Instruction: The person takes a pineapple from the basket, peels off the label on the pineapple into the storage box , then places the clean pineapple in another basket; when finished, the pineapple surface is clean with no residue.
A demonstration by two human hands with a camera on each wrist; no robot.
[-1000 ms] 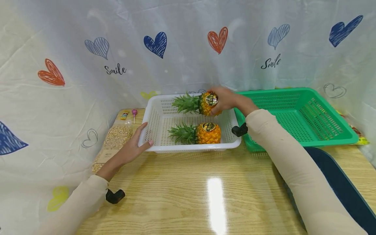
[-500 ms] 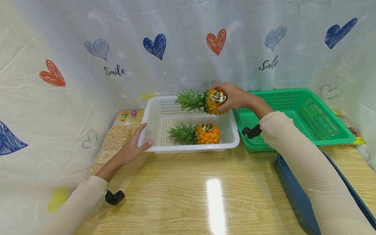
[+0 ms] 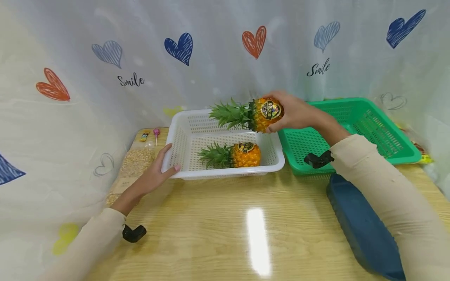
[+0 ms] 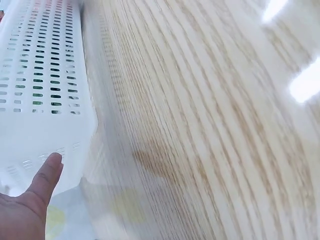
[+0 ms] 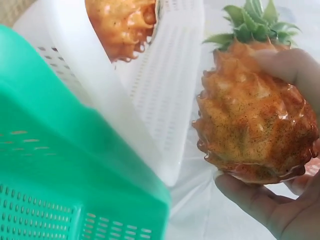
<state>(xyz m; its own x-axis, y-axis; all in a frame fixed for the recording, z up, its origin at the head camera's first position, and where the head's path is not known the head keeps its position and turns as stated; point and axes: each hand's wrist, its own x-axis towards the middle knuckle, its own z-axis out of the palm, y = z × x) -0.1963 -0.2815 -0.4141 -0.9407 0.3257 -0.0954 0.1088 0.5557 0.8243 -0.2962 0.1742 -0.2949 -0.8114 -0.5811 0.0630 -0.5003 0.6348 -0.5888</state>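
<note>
My right hand (image 3: 293,111) grips a small pineapple (image 3: 264,112) by its orange body, above the back right of a white plastic basket (image 3: 225,171). Its green leaves point left, and a black-and-gold label shows. In the right wrist view, thumb and fingers lie around the pineapple (image 5: 255,120), with the basket below it at left. A second labelled pineapple (image 3: 244,155) lies on its side inside the basket near the front wall. My left hand (image 3: 154,175) rests against the basket's front left corner, thumb and fingers fairly straight; the left wrist view shows the thumb against the outer wall.
A green basket (image 3: 351,162) stands right against the white one. A dark blue tray (image 3: 365,230) lies at front right, partly under my right arm. Left of the white basket are a bag of corn kernels (image 3: 135,162), a lollipop (image 3: 156,132) and a small yellow packet (image 3: 144,136).
My right hand has lifted the pineapple up and to the right, from inside the white basket to above its rim. My left hand stays at the corner. The head view has shifted slightly.
</note>
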